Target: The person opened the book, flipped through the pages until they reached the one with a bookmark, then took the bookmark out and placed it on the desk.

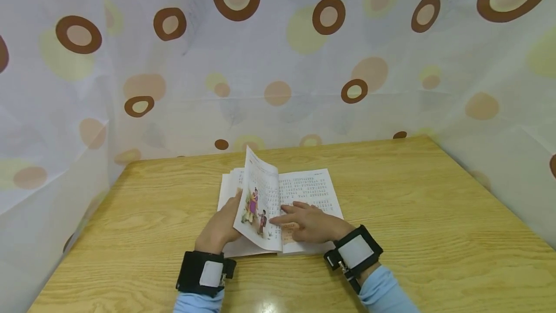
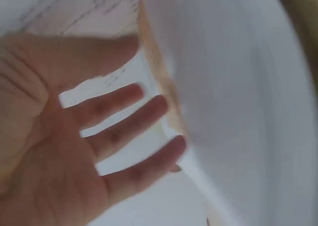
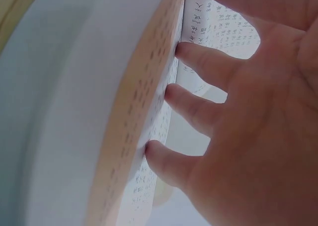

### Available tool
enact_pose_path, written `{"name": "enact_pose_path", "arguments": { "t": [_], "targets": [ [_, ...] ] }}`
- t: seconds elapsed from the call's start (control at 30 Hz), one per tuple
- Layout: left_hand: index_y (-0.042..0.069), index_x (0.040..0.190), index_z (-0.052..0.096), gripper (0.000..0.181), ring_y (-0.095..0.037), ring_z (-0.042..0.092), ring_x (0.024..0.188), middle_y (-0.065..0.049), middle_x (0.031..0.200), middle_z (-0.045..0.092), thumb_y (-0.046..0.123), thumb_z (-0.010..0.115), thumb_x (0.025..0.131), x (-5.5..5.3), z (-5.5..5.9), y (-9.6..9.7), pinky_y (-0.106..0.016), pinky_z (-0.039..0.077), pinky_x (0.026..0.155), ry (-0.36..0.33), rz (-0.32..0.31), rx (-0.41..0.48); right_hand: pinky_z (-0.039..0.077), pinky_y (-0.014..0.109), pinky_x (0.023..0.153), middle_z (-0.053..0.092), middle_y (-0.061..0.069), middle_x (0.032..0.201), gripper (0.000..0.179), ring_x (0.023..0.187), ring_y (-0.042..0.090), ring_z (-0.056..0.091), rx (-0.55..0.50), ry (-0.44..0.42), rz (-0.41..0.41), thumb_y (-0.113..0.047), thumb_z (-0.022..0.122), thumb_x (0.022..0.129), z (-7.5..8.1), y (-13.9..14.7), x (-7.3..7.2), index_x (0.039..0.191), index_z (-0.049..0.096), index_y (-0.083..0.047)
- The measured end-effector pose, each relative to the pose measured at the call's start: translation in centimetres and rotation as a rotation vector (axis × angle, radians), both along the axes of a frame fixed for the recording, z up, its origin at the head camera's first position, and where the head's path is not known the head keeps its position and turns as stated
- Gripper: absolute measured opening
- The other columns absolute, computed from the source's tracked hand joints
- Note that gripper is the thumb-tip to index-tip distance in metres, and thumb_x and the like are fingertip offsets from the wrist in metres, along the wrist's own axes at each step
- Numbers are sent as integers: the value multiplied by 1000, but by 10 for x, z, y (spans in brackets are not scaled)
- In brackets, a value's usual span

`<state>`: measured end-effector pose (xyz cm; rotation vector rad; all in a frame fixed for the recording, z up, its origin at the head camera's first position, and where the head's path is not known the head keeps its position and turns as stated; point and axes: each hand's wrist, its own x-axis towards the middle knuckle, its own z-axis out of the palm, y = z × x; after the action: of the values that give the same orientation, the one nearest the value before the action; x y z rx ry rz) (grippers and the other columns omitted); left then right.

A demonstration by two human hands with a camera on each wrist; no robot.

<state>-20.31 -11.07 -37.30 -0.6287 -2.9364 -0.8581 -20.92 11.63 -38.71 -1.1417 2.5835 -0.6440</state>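
An open book (image 1: 309, 188) with printed text lies on the table in the head view. One of its leaves (image 1: 265, 182) stands up from the spine, showing a coloured picture of two figures. My left hand (image 1: 220, 226) is at the book's left side, partly hidden behind that leaf. In the left wrist view its fingers (image 2: 126, 129) are extended and spread, tips close to the pages. On the right-hand page rests my right hand (image 1: 310, 223), its fingers reaching left toward the spine. The right wrist view shows those fingertips (image 3: 174, 89) touching the printed page.
The wooden table (image 1: 434, 226) extends around the book on all sides. Behind it hangs a white curtain (image 1: 278, 57) with brown, yellow and peach circles. Each wrist wears a black strap (image 1: 197, 272) with a white patch, above light blue sleeves (image 1: 386, 291).
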Motion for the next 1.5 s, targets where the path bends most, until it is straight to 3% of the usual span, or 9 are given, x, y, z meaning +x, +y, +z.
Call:
{"name": "enact_pose_path", "arguments": {
  "t": [0.13, 0.23, 0.4, 0.57, 0.67, 0.83, 0.93, 1.3, 1.5],
  "targets": [
    [5, 133, 39, 50, -31, 45, 107, -16, 130, 43, 11, 58, 87, -4, 10, -4, -47, 49, 79, 318, 56, -100, 20, 70, 94, 32, 22, 139, 49, 124, 44, 21, 12, 13, -2, -7, 50, 84, 0, 0, -2, 131, 48, -21],
    [8, 131, 43, 40, -30, 46, 106, -14, 128, 46, 18, 49, 93, -5, 18, -3, -49, 49, 79, 430, 89, -69, 21, 70, 94, 33, 22, 139, 50, 124, 45, 22, 11, 14, -6, -7, 50, 83, 0, 0, -2, 130, 49, -21],
    [10, 124, 52, 35, -28, 44, 109, -11, 125, 51, 28, 48, 94, -1, 27, 0, -51, 45, 84, 437, 82, -64, 21, 70, 94, 31, 21, 140, 49, 124, 44, 21, 23, 0, -21, -8, 51, 83, 0, -1, -1, 130, 49, -22],
    [12, 116, 59, 34, -29, 42, 112, -11, 126, 51, 21, 65, 83, 1, 28, -2, -53, 44, 84, 438, 68, -139, 21, 71, 93, 32, 21, 140, 49, 124, 45, 21, 18, 13, -8, -7, 50, 84, 0, -1, -1, 130, 48, -21],
    [13, 114, 60, 38, -29, 41, 114, -11, 127, 50, 17, 70, 77, 1, 23, -2, -51, 43, 89, 348, 28, -187, 22, 70, 93, 32, 22, 139, 48, 124, 45, 21, 12, 20, 0, -6, 50, 84, 0, -1, -1, 130, 48, -20],
    [13, 118, 58, 44, -34, 38, 117, -13, 133, 44, 16, 71, 76, -1, 6, 3, -48, 42, 91, 0, -76, -217, 22, 68, 95, 34, 22, 138, 48, 124, 44, 22, 5, 29, 6, -6, 51, 84, -1, -1, -1, 130, 49, -20],
    [14, 120, 56, 46, -35, 37, 116, -13, 134, 42, 17, 70, 76, 0, -1, 5, -50, 42, 90, -132, -84, -222, 23, 67, 95, 34, 21, 139, 48, 124, 44, 22, 15, 43, 6, -6, 51, 84, -1, -1, -1, 129, 50, -20],
    [14, 130, 46, 59, -34, 40, 114, -11, 131, 45, 17, 71, 76, 0, -4, 8, -50, 43, 88, -164, -76, -230, 26, 64, 96, 35, 20, 138, 53, 123, 42, 26, 37, 57, -19, -5, 54, 81, 0, 0, -1, 133, 45, -16],
    [13, 130, 47, 60, -34, 40, 115, -12, 131, 45, 17, 71, 75, 1, -3, 9, -50, 41, 90, -179, -69, -237, 29, 54, 100, 39, 16, 137, 52, 124, 35, 29, 94, 74, -160, -6, 60, 78, 2, 12, -3, 128, 49, -9]
  ]
}}
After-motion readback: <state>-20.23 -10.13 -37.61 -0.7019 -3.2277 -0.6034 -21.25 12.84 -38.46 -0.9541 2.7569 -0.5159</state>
